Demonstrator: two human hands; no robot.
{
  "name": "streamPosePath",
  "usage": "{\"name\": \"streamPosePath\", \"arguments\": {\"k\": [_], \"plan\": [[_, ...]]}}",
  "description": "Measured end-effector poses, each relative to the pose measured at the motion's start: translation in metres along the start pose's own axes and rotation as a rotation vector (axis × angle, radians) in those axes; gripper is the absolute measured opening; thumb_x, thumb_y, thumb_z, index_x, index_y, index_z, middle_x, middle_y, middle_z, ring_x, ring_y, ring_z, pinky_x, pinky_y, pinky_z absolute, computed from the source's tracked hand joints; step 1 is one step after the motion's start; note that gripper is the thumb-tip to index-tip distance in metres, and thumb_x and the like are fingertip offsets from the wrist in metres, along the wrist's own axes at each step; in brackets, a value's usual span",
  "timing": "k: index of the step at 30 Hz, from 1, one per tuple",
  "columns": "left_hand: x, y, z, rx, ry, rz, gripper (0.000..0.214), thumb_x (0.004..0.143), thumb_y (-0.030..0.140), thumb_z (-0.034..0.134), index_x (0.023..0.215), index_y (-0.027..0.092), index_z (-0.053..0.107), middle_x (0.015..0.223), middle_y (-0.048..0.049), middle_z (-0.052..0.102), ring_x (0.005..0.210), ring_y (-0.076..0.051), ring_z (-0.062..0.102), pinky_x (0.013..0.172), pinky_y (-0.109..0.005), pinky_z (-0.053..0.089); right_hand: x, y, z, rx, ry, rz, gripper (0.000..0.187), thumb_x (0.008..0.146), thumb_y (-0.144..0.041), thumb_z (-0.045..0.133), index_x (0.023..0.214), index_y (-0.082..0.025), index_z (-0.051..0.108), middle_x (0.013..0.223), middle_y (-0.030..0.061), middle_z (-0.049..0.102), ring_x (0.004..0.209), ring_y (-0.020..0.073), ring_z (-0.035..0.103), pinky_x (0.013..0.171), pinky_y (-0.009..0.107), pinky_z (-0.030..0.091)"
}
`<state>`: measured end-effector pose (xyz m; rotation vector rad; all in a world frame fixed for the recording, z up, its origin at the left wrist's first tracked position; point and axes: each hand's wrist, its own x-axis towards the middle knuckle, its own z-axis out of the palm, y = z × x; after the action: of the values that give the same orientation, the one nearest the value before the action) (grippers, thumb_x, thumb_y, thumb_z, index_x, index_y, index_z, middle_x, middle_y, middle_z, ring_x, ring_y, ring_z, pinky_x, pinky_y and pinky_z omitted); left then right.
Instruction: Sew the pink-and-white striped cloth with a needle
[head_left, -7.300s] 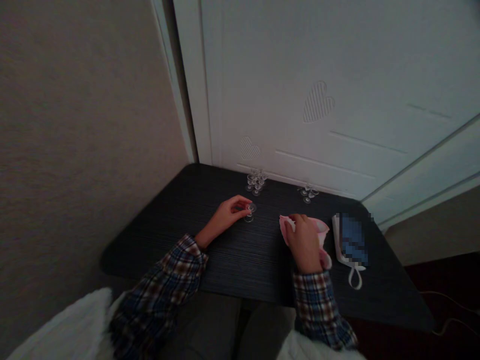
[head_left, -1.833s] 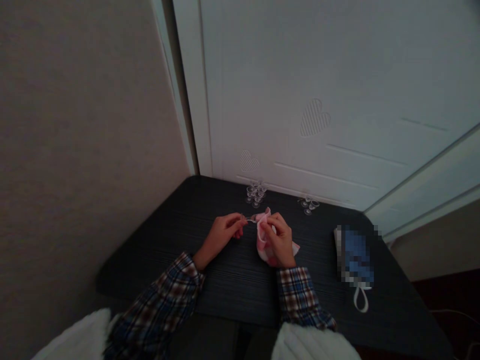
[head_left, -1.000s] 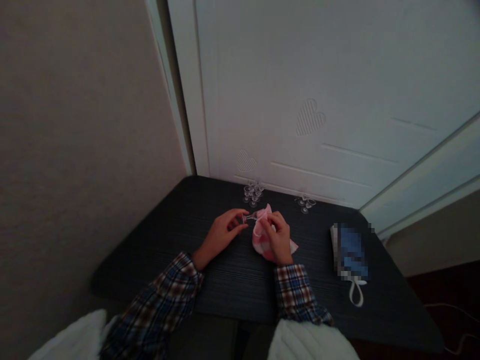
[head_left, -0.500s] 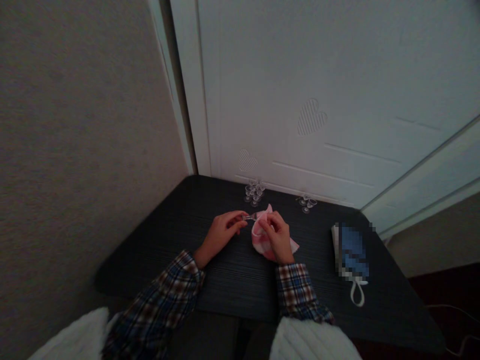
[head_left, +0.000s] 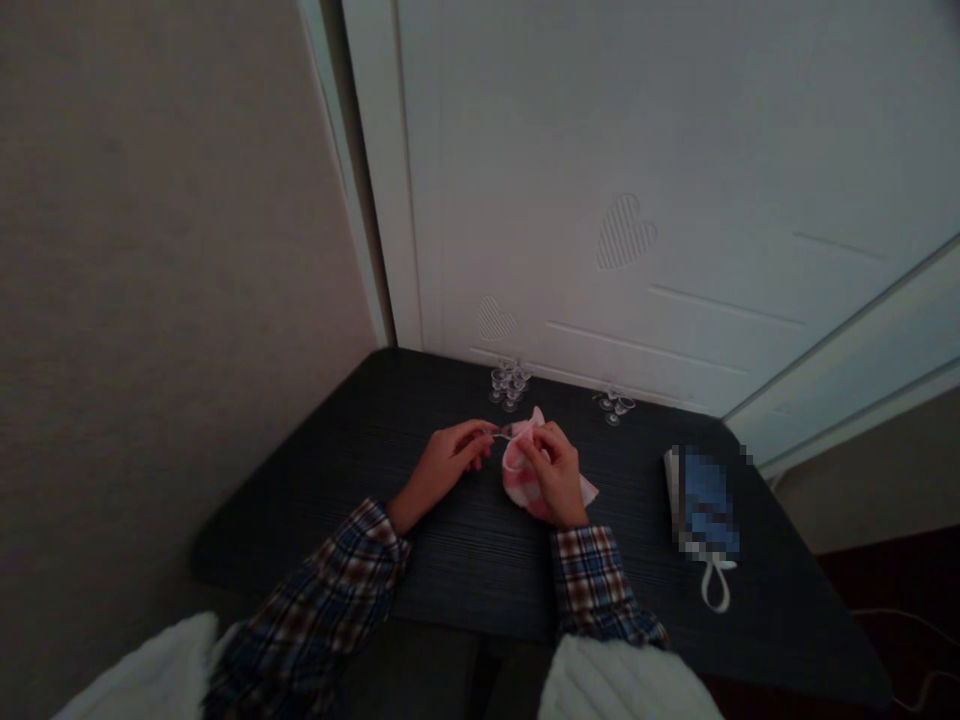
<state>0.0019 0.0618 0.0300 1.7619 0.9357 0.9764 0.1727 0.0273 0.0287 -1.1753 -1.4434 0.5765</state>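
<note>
Left hand (head_left: 446, 467) pinches tiny clear glass (head_left: 500, 433) by its foot; right hand (head_left: 556, 476) grips pink cloth (head_left: 523, 474) wrapped over its bowl, above dark table (head_left: 360, 470)

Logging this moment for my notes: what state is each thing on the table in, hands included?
small glass, held sideways between both hands, off the table.
pink cloth, crumpled around the glass's bowl end.
left hand, pinched shut on the small glass.
right hand, shut on the pink cloth.
left cluster of glasses, standing, untouched.
right cluster of glasses, standing, untouched.
blue item, lying flat, strap loop nearest the person.
</note>
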Motion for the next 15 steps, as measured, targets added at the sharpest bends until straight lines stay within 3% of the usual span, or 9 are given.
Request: {"name": "streamPosePath", "arguments": {"k": [5, 10, 15], "plan": [[-0.0003, 0.0019, 0.0026, -0.075, 0.029, 0.009, 0.054, 0.076, 0.035, 0.055, 0.125, 0.021, 0.038, 0.090, -0.0036, 0.058, 0.056, -0.009, 0.053, 0.048, -0.020, 0.042, -0.0005, 0.0010, 0.0005, -0.020, 0.053, 0.022, 0.017, 0.079, -0.031, 0.053, 0.069, -0.018, 0.058, 0.071, -0.0005, 0.047, 0.068, 0.0125, 0.043, 0.064, 0.025, 0.035], [-0.0002, 0.0029, 0.0007, 0.005, -0.003, 0.014, 0.039, 0.075, 0.035, 0.056, 0.111, 0.020, 0.051, 0.089, -0.0042, 0.059, 0.059, -0.010, 0.054, 0.053, -0.021, 0.043, -0.0005, 0.0022, 0.0012, -0.020, 0.064, 0.020, 0.017, 0.079, -0.031, 0.053, 0.070, -0.018, 0.058, 0.072, -0.0006, 0.047, 0.069, 0.0124, 0.044, 0.065, 0.025, 0.035], [0.0000, 0.0028, -0.0004, 0.021, 0.001, -0.004, 0.035, 0.078, 0.037, 0.052, 0.108, 0.019, 0.053, 0.080, -0.0025, 0.059, 0.056, -0.010, 0.053, 0.050, -0.021, 0.041, -0.0002, 0.0016, 0.0012, 0.003, 0.042, 0.020, 0.016, 0.079, -0.032, 0.053, 0.074, -0.018, 0.060, 0.071, -0.0003, 0.047, 0.069, 0.0124, 0.044, 0.065, 0.025, 0.036]]}}
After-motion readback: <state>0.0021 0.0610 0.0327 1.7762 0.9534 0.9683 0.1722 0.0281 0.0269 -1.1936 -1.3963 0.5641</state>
